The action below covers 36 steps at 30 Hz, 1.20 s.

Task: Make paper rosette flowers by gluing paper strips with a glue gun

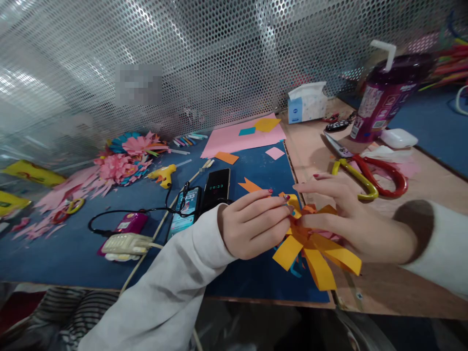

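Note:
An orange-yellow paper flower (315,249) made of folded strips hangs between my two hands over the table's front edge. My left hand (254,225) pinches its top from the left with curled fingers. My right hand (347,222) grips it from the right, fingers pressed on the orange center. Its long strips fan out downward below both hands.
Two phones (203,200) lie on the blue mat (73,248) left of my hands. Yellow and red scissors (369,175) sit behind my right hand. Further off are a pink paper sheet (237,139), a tissue box (306,103), a purple cup (383,100), a glue gun (164,174) and pink paper flowers (126,158).

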Available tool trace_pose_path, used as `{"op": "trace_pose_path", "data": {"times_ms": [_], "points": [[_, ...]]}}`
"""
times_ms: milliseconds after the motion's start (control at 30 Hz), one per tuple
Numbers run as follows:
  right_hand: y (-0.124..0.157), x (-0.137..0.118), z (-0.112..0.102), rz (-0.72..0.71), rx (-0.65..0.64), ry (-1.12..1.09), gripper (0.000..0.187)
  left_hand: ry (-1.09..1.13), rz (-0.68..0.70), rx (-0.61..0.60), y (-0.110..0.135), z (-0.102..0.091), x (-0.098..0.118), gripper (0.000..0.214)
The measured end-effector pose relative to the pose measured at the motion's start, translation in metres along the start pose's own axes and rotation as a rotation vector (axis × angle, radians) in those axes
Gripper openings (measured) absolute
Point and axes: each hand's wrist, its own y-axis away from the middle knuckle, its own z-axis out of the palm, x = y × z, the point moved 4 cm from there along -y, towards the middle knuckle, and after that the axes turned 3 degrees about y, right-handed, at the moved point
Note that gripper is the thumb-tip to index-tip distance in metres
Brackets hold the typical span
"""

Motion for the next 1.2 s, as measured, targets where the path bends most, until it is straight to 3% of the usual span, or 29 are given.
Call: {"op": "trace_pose_path", "data": {"times_ms": [1033,1200], "points": [[0.0002,-0.0005,-0.0014,0.005,0.03,-0.024,0.029,0.03,-0.009,0.056,0.0061,0.0041,0.0,0.013],[0.0012,0.0001,-0.0001,0.001,0.03,-0.026,0.03,0.006,-0.02,-0.05,-0.0011,-0.0003,0.0005,0.011]]}}
